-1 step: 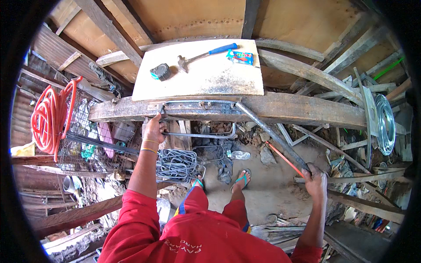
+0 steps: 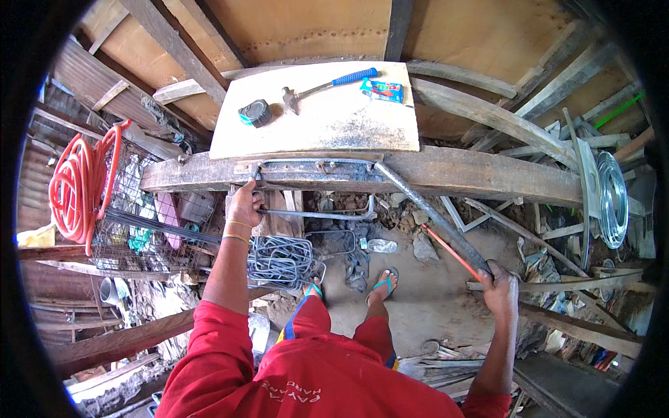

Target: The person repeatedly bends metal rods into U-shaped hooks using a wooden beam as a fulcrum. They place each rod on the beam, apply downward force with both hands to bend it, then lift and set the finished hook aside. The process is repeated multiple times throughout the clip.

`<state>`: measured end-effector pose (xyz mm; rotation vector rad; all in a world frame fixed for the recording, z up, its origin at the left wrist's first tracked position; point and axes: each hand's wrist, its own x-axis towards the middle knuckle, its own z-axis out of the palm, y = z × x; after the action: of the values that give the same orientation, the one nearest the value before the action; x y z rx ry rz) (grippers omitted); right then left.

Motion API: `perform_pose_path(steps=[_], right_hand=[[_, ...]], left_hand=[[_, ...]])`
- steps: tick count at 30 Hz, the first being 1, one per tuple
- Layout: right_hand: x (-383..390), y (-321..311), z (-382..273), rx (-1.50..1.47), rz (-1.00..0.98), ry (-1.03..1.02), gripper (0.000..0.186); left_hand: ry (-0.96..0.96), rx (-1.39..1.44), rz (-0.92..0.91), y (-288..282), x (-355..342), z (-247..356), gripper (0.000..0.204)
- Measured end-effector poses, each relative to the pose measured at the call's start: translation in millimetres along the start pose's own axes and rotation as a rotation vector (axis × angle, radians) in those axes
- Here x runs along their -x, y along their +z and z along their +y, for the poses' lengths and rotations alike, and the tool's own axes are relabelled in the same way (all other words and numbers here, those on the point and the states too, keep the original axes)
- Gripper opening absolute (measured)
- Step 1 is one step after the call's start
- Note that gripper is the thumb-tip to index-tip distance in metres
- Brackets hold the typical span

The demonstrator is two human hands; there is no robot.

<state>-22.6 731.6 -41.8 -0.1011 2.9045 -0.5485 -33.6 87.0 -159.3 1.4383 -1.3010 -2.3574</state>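
Note:
My left hand (image 2: 245,205) is closed around one side of a bent steel rod (image 2: 317,215). From the hand the rod's lower side runs right to a short upturned end. Its upper side lies along a dark metal strip with bolts, a bending jig (image 2: 334,168), on the front of a thick wooden beam (image 2: 481,174). A long grey metal pipe (image 2: 432,212) slants from the rod's right end down to my right hand (image 2: 499,285), which is wrapped round the pipe's lower end. A thin orange-red rod or strip (image 2: 449,252) shows beside the pipe.
A pale board (image 2: 313,125) behind the beam carries a claw hammer (image 2: 327,88), tape measure (image 2: 255,113) and blue packet (image 2: 382,90). Bent steel rectangles (image 2: 279,261) are piled below. An orange hose coil (image 2: 73,188) hangs left, a wire coil (image 2: 613,198) right. Timbers (image 2: 585,327) cross low down.

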Motion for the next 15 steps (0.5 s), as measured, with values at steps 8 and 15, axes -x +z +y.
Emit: perform_pose_path(steps=[8, 15], right_hand=[[6.7, 6.0, -4.4, 0.026, 0.044, 0.032, 0.034], [12.9, 7.5, -19.8, 0.007, 0.102, 0.074, 0.035]], left_hand=[[-0.011, 0.035, 0.080, 19.9, 24.4, 7.4, 0.021], [-0.083, 0.157, -0.012, 20.8, 134.5, -115.8, 0.025]])
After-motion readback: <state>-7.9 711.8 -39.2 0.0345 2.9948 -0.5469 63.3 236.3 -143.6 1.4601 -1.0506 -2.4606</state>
